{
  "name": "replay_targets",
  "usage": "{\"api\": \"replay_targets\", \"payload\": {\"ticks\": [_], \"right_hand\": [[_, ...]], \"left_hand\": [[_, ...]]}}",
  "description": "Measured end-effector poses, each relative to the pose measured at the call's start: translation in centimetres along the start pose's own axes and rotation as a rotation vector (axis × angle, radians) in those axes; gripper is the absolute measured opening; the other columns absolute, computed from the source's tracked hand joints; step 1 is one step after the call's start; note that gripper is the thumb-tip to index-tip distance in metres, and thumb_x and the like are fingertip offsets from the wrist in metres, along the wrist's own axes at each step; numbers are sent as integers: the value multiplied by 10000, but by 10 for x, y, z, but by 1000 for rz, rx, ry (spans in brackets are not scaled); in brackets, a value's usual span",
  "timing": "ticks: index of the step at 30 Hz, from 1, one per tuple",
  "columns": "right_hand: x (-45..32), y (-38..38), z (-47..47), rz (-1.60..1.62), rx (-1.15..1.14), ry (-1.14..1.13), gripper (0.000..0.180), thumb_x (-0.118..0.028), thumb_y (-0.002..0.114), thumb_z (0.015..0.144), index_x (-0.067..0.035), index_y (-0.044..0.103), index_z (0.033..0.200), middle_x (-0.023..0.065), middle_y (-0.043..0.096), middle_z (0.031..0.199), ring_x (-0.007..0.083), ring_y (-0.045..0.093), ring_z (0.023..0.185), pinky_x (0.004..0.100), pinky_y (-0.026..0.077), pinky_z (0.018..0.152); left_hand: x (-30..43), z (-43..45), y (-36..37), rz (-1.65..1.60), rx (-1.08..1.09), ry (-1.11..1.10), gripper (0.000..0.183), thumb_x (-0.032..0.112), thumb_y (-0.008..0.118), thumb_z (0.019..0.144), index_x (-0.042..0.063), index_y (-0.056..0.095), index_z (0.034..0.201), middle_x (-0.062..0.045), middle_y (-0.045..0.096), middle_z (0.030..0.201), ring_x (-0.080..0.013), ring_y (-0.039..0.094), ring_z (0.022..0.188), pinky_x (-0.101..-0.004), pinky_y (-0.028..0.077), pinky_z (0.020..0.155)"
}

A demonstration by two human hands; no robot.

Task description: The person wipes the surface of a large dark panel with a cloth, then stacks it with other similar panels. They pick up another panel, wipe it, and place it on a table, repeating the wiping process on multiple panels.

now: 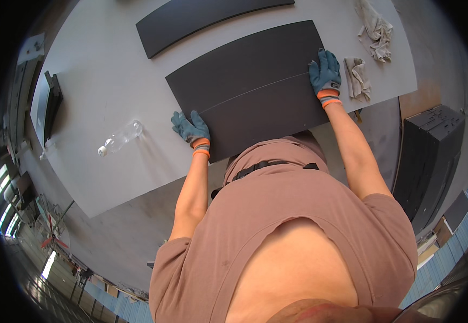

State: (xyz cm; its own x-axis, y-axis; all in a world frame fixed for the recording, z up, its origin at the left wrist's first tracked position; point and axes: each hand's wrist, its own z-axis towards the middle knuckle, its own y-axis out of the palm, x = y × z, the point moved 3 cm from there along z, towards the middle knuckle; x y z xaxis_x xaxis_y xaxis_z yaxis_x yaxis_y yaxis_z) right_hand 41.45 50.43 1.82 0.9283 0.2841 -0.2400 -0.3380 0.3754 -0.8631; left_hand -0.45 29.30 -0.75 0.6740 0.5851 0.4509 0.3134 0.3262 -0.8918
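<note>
A wide dark grey panel (254,84) lies flat on the white tabletop in front of me, its near edge close to my waist. Across its middle runs a thin pale line (246,93); whether this is a groove or a seam I cannot tell. My left hand (191,128), in a blue-grey coated work glove with an orange cuff, holds the panel's left edge. The right edge is held by my right hand (326,74), gloved alike, its thumb over the top face. Fingers beneath the edges are hidden.
Beyond the panel lies a second dark panel (213,20). A clear plastic bottle (122,136) rests on its side at left, near dark metal-looking parts (50,107). A folded cloth (357,78) and a crumpled cloth (377,34) lie right. Stacked dark panels (428,157) stand beyond the table (149,169).
</note>
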Motion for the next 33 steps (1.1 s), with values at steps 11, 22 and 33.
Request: {"api": "replay_targets", "payload": {"ticks": [11, 22, 33], "right_hand": [[-1, -3, 4, 35, -3, 35, 441, -301, 686, 926, -71, 656, 1302, 207, 641, 1306, 404, 599, 1208, 483, 478, 1036], [-17, 76, 143, -35, -90, -67, 529, -433, 616, 937, -146, 603, 1381, 167, 549, 1458, 380, 482, 1358, 478, 387, 1129], [-10, 116, 167, -78, -299, -82, 550, -457, 500, 1004, -115, 555, 1431, 146, 539, 1488, 332, 484, 1385, 450, 354, 1165]], "left_hand": [[-6, 5, 4, -104, 77, -10, 580, 388, 648, 962, -57, 557, 1323, -251, 468, 1513, -439, 376, 1442, -514, 272, 1218], [60, 250, 19, 45, 21, 135, 661, 541, 590, 942, 143, 539, 1468, -288, 349, 1585, -443, 344, 1461, -493, 307, 1202], [51, 244, 36, 177, -94, 255, 648, 558, 516, 971, 108, 586, 1432, -275, 396, 1563, -425, 401, 1437, -444, 309, 1208]]}}
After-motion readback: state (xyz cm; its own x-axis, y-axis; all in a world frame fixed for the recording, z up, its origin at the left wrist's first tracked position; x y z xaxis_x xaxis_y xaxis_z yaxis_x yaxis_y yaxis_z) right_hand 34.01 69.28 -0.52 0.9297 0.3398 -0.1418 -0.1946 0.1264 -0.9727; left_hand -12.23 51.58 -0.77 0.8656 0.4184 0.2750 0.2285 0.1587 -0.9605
